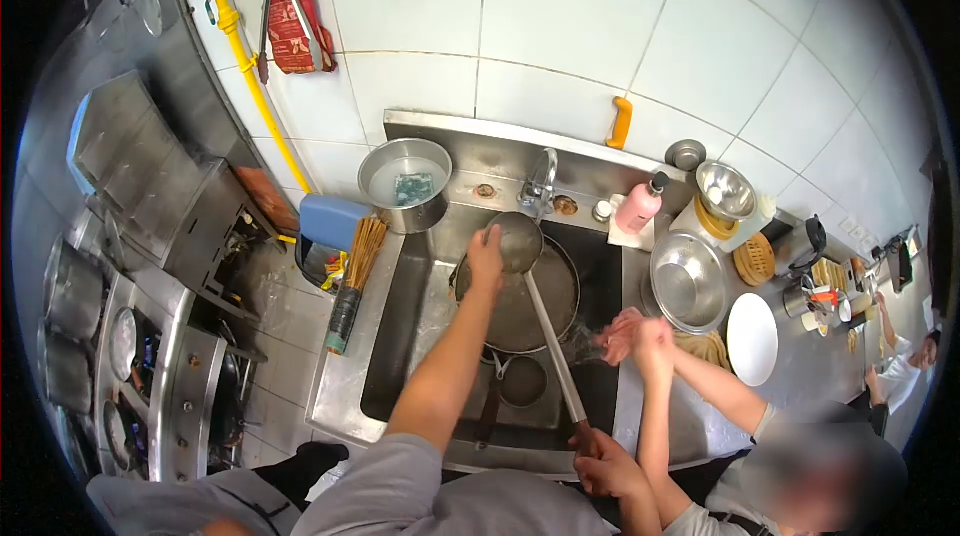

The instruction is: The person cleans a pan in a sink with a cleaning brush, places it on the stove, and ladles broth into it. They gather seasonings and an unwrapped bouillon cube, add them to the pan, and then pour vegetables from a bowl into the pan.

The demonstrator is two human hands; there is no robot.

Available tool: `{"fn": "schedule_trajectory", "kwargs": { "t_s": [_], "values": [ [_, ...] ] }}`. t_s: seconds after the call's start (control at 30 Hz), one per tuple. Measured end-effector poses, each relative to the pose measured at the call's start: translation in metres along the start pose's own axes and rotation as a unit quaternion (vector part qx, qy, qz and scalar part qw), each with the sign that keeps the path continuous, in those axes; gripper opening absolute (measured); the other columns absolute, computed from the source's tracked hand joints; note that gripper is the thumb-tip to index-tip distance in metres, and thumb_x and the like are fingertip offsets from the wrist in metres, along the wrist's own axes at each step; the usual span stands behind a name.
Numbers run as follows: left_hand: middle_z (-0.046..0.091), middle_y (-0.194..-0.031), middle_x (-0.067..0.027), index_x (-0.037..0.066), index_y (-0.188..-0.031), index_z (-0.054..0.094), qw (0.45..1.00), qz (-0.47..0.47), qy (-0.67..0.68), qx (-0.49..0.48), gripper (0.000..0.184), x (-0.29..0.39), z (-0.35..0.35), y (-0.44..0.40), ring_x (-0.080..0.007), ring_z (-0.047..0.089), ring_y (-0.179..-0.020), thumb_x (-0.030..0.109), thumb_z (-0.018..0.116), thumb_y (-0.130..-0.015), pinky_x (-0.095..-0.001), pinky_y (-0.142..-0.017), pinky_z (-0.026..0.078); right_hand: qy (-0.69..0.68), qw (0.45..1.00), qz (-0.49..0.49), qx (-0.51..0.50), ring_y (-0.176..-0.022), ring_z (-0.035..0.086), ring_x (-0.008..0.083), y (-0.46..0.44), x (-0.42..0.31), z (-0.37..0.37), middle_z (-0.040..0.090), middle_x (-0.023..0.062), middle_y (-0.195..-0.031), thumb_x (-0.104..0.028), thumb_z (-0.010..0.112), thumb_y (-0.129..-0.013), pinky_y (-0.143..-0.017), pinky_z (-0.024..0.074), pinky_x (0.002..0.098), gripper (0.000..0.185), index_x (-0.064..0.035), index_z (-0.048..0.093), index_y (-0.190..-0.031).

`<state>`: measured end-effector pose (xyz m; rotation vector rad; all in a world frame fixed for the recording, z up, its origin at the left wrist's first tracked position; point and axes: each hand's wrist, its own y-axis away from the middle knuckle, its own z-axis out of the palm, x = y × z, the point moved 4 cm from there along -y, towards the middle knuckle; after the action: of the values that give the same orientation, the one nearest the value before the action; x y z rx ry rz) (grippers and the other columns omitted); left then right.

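Supporting a long-handled grey metal ladle (520, 244): left hand (486, 258) closed on bowl edge, right hand (610, 468) around handle end; repositioning requires both.

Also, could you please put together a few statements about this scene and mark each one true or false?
1. The left hand is at the bowl end of the ladle. True.
2. The right hand is on the faucet. False: it grips the far end of the ladle's handle.
3. A green pad sits inside the metal pot, with the green pad in plain view. True.
4. The pink bottle lies on its side in the sink. False: it stands upright behind and to the right of the sink.
5. The white plate is beside the large metal bowl. True.
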<state>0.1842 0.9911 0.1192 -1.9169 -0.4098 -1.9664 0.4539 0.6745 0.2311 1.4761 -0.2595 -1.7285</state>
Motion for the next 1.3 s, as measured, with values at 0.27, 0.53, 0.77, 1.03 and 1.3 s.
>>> {"fn": "schedule_trajectory", "kwargs": {
  "t_s": [0.27, 0.53, 0.77, 1.03, 1.3],
  "values": [
    [0.053, -0.062, 0.0006, 0.008, -0.09, 0.06, 0.7, -0.418, 0.561, -0.14, 0.015, -0.043, 0.051, 0.081, -0.0122, 0.048, -0.05, 0.02, 0.051, -0.093, -0.0279, -0.045, 0.043, 0.483, 0.83, -0.106, 0.259, -0.083, 0.063, 0.0358, -0.029, 0.01, -0.006, 0.062, 0.0216, -0.093, -0.016, 0.067, -0.079, -0.074, 0.0495, 0.041, 0.049, -0.0036, 0.046, -0.122],
    [0.043, -0.053, 0.0027, 0.007, -0.085, 0.057, 0.888, -0.358, 0.121, -0.264, 0.027, -0.007, 0.019, 0.168, -0.0094, 0.038, -0.042, 0.032, 0.054, -0.092, -0.0257, -0.037, 0.029, 0.446, 0.81, -0.19, 0.331, -0.098, 0.06, 0.036, -0.014, 0.027, -0.026, 0.06, 0.0179, -0.108, -0.015, 0.07, -0.077, -0.083, 0.0472, 0.0401, 0.049, -0.0046, 0.05, -0.12],
    [0.045, -0.059, 0.0031, 0.009, -0.088, 0.056, 0.934, -0.299, 0.12, -0.155, 0.019, -0.032, -0.008, 0.045, -0.0099, 0.036, -0.04, 0.027, 0.054, -0.092, -0.0264, -0.035, 0.026, 0.333, 0.876, -0.146, 0.316, -0.083, 0.057, 0.0209, 0.018, 0.049, -0.032, 0.056, 0.012, -0.092, -0.006, 0.069, -0.077, -0.074, 0.0456, 0.0306, 0.041, -0.0005, 0.05, -0.114],
    [0.059, -0.077, -0.0007, 0.01, -0.094, 0.058, 0.913, -0.202, 0.327, -0.132, 0.018, 0.025, 0.08, -0.011, -0.0122, 0.053, -0.06, 0.028, 0.059, -0.091, -0.0264, -0.055, 0.045, 0.229, 0.897, -0.154, 0.345, -0.067, 0.041, 0.0056, 0.039, 0.107, -0.056, 0.043, -0.0029, -0.076, -0.004, 0.067, -0.079, -0.06, 0.0393, 0.0218, 0.036, -0.0017, 0.048, -0.109],
    [0.061, -0.09, -0.0118, 0.004, -0.093, 0.058, 0.968, 0.129, 0.02, -0.215, 0.015, -0.012, 0.08, -0.032, -0.0261, 0.059, -0.083, 0.018, 0.06, -0.086, -0.0362, -0.071, 0.048, 0.185, 0.933, -0.106, 0.292, -0.079, 0.052, 0.0098, 0.047, 0.105, -0.048, 0.054, 0.0016, -0.082, -0.001, 0.07, -0.075, -0.07, 0.0442, 0.025, 0.039, 0.0006, 0.05, -0.109]
  ]
}}
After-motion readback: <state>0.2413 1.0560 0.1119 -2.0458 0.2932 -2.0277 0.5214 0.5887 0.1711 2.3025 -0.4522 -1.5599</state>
